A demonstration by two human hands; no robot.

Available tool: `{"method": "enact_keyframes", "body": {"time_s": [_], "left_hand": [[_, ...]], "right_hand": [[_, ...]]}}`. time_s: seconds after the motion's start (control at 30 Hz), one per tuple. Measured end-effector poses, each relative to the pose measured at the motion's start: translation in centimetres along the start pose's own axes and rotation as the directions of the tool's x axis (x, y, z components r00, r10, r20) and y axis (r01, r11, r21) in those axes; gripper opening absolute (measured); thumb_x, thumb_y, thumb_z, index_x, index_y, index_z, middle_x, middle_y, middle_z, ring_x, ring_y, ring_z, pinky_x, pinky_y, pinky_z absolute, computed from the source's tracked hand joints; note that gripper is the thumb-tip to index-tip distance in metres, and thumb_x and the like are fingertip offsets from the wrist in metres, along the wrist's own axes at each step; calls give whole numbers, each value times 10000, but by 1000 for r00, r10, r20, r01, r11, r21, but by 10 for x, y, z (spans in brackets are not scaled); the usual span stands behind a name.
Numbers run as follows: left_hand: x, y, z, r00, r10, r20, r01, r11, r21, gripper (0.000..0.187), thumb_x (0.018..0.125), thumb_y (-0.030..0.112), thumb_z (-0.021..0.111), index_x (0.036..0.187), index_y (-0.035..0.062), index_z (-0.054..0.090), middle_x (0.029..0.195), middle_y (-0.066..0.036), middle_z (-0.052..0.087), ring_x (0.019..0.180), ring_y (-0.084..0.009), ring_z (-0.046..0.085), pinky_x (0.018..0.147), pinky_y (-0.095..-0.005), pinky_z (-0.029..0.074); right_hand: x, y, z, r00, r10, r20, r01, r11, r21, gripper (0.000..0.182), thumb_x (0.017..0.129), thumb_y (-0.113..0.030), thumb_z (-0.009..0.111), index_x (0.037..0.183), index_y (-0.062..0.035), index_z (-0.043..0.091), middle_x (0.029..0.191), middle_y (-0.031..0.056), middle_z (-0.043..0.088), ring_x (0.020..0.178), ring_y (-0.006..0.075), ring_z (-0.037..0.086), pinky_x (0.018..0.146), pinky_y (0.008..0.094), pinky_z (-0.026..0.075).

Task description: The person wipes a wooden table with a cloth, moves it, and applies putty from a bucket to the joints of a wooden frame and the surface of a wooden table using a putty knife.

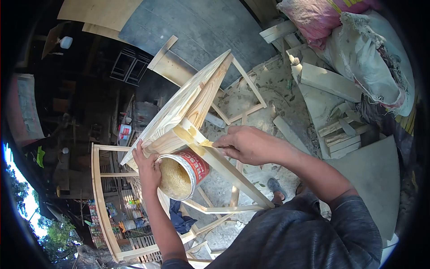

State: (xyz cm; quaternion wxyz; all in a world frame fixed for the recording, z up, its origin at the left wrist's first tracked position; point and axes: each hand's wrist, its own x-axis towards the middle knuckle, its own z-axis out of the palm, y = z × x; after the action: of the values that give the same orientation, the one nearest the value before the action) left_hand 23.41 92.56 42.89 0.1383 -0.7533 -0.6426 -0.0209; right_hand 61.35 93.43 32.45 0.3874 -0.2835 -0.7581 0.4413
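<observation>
A wooden frame [233, 175] with a pale wood panel stands in front of me, with yellowish paste smeared on its near corner. My right hand [244, 144] pinches a small yellow scraper [207, 143], its edge against the pasted wood. Beneath the panel, a white and red bucket [193, 167] is tipped toward me, its inside coated with yellowish, crumbly paste. My left hand [148, 167] is at the bucket's left rim, thumb on the rim and fingers up against the panel's edge.
Another curved wooden frame [101, 201] stands at the left. White sacks [376, 62] and a pink sack [313, 22] lie at the upper right, above wood offcuts [345, 139]. A dark blue cloth [180, 219] hangs below the bucket. Shelves with small items are at the lower left.
</observation>
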Motion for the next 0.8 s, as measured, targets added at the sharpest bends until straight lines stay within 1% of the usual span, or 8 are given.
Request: {"method": "enact_keyframes", "body": {"time_s": [0.2,0.3,0.33,0.43,0.47,0.57,0.6,0.8], "left_hand": [[0,-6,1,1000,8,-24,-9,999,-37,189,825,-13,768,1004,40,735,1717,-141,264,1567,-540,171,1266,-604,268],[7,-7,4,999,29,-45,-32,998,-54,191,821,-18,768,1001,40,736,1715,-149,265,1566,-543,169,1265,-602,268],[6,-9,5,999,22,-39,-24,999,-44,191,821,-20,767,1000,40,736,1715,-152,265,1566,-544,169,1264,-602,268],[1,-7,3,999,18,-41,-19,999,-41,195,817,-24,767,998,43,737,1715,-159,262,1564,-549,170,1263,-603,266],[-1,-6,3,999,28,-40,-30,998,-47,197,816,-25,767,998,44,737,1715,-162,261,1563,-550,170,1262,-604,265],[-2,-5,4,998,28,-54,-32,997,-71,203,809,-28,770,995,46,738,1716,-162,259,1562,-553,171,1264,-604,262],[0,-5,3,999,25,-45,-28,998,-59,204,808,-28,772,994,46,738,1716,-161,259,1562,-553,170,1263,-604,263],[-6,-6,6,998,31,-58,-34,998,-59,208,806,-30,778,995,47,739,1715,-153,261,1564,-551,165,1263,-599,267]], "right_hand": [[26,-6,-14,985,37,-168,-57,991,-118,274,969,-190,641,1128,17,726,973,254,702,975,440,684,893,528,537],[38,7,-1,993,-106,-50,104,994,-45,243,964,-173,637,1071,27,722,934,257,698,951,447,678,879,537,532],[34,8,2,995,-55,89,69,985,-156,335,1001,-198,662,1283,-20,697,1023,220,667,1001,394,673,885,495,536],[28,9,-12,989,-27,144,54,981,-189,328,1001,-204,666,1273,-23,696,1004,214,666,1002,385,671,884,493,534],[27,2,-12,999,-53,-2,52,980,-192,329,997,-201,675,1272,-23,704,1011,214,675,994,383,674,883,494,535],[26,5,13,999,-50,-19,49,996,-75,331,991,-193,685,1275,-25,711,1027,219,683,997,382,677,888,488,537],[21,9,18,993,-105,-47,102,993,-56,262,975,-186,647,1120,12,739,940,258,686,999,413,667,910,527,524],[38,16,-4,997,-35,73,45,989,-140,334,989,-225,692,1252,-20,701,1043,220,690,1018,398,677,916,487,532]]}}
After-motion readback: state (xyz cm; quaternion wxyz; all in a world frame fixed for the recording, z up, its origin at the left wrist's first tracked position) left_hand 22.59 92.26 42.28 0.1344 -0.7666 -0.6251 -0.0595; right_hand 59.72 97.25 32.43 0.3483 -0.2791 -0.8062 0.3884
